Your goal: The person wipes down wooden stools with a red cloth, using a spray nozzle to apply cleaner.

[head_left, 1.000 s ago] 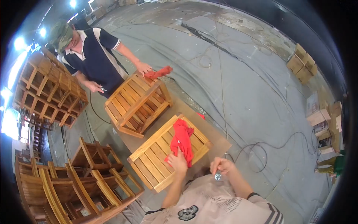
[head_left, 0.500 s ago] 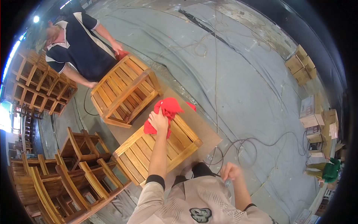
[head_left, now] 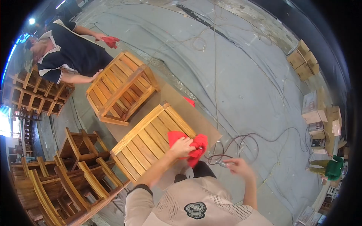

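My left hand (head_left: pixel 181 147) is closed on a red cloth (head_left: pixel 199 146), pressed against the near right edge of a slatted wooden piece of furniture (head_left: pixel 145 141). Light and dark brown slats make up its top. Off to the right, my right hand (head_left: pixel 241 168) grips a small grey metal hose fitting (head_left: pixel 223 164), away from the wood. A dark hose (head_left: pixel 241 136) loops on the floor beside it.
Across the brown board (head_left: pixel 166 98), a co-worker (head_left: pixel 73 51) touches a second slatted wooden piece (head_left: pixel 122 88) and holds a red cloth (head_left: pixel 110 41). Stacked wooden frames (head_left: pixel 68 184) stand at left. Cardboard boxes (head_left: pixel 315 107) line the right side; cords cross the grey floor covering (head_left: pixel 249 83).
My left hand and cloth have moved from the far edge to the near right edge. My right hand rose slightly, bringing the fitting into clearer view. The co-worker's cloth lifted off the wood.
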Motion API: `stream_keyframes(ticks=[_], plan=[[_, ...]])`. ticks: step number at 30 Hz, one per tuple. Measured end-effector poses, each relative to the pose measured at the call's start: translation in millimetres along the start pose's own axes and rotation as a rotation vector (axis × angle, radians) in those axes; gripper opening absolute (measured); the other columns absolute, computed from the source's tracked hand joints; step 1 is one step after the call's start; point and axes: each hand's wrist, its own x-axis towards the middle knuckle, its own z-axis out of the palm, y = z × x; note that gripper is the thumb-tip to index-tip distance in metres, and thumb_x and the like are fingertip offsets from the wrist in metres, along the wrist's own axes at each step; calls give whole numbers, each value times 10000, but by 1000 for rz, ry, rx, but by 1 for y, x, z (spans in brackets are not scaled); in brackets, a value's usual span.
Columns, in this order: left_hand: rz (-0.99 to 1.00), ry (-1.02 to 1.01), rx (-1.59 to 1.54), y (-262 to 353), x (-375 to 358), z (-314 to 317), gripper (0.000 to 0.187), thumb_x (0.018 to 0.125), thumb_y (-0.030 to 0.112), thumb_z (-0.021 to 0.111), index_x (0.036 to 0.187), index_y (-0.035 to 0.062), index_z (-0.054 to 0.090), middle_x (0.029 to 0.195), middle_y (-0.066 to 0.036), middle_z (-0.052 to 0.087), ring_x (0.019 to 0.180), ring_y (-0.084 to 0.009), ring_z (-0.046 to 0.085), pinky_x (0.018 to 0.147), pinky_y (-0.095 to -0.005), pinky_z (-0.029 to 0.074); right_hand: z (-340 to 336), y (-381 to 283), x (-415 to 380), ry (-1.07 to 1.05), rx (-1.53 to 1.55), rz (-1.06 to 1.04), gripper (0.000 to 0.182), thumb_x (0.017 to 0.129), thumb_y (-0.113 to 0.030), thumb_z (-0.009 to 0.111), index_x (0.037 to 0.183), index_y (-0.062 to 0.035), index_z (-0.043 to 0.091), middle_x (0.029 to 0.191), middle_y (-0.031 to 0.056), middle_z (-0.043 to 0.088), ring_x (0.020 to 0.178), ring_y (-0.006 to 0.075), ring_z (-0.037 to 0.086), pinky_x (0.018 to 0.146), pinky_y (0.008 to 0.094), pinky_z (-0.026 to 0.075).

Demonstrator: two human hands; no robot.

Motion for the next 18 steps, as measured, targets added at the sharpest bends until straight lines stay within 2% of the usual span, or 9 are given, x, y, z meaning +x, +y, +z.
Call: stream_keyframes(ticks=[1, 4, 5, 8, 10, 12, 13, 15, 18], plan=[[42, -97, 18, -10, 5, -19, 316, 691, 350, 723, 985, 245, 672, 918, -68, 567, 964, -255, 565, 785, -407, 441, 6, 3, 1, 52, -76, -3, 299, 912, -166, 680, 1182, -37, 689, 629, -13, 569, 504, 66, 491, 480, 253, 390], [305, -146, 46, -30, 17, -17, 334, 700, 330, 714, 1020, 253, 658, 914, -62, 557, 946, -252, 575, 759, -399, 456, 26, 17, 2, 57, -82, 20, 302, 927, -183, 663, 1183, -22, 677, 627, -12, 571, 521, 69, 513, 502, 267, 419], [428, -58, -24, -42, 25, -16, 321, 700, 315, 714, 1009, 242, 667, 876, -66, 558, 893, -259, 590, 707, -401, 475, 32, 21, 4, 22, -121, -2, 302, 941, -197, 648, 1192, -30, 674, 641, -5, 590, 538, 69, 519, 515, 270, 426], [470, 8, 75, -81, 43, -16, 278, 715, 307, 701, 980, 227, 681, 832, -80, 565, 840, -272, 604, 667, -413, 483, 52, 21, 3, -92, -32, 16, 307, 937, -181, 651, 1220, -62, 667, 643, 0, 608, 537, 57, 529, 529, 252, 431], [-21, 178, 265, -110, 51, -26, 279, 696, 270, 723, 968, 217, 691, 795, -101, 596, 753, -295, 622, 611, -446, 497, 61, 13, 1, -95, -34, 12, 311, 945, -180, 640, 1229, -56, 658, 638, 3, 611, 537, 57, 533, 531, 249, 430], [-598, 408, 405, -132, 46, -43, 184, 718, 228, 694, 893, 173, 700, 793, -114, 600, 757, -298, 626, 605, -453, 497, 72, 11, -5, -108, -25, 13, 315, 952, -179, 629, 1239, -50, 649, 633, 7, 613, 536, 57, 536, 534, 246, 428], [-701, 445, 379, -125, 47, -38, 186, 720, 248, 700, 878, 151, 692, 794, -111, 596, 766, -296, 614, 617, -453, 485, 75, 17, -5, -99, -71, 8, 339, 960, -237, 623, 1241, -49, 648, 672, 27, 642, 548, 74, 549, 540, 268, 443], [-920, 519, 331, -93, 49, -15, 222, 725, 288, 712, 847, 106, 678, 797, -105, 588, 783, -292, 592, 640, -454, 461, 78, 23, -10, -54, -80, 5, 330, 959, -206, 621, 1242, -37, 643, 638, 19, 620, 538, 68, 544, 540, 258, 439], [-544, 324, 268, -6, 47, 3, 267, 730, 338, 729, 849, 105, 679, 899, -123, 602, 909, -292, 577, 740, -444, 449, 85, 23, -8, -29, -57, -14, 330, 956, -195, 624, 1236, -20, 641, 637, 21, 618, 540, 68, 545, 544, 258, 444]])
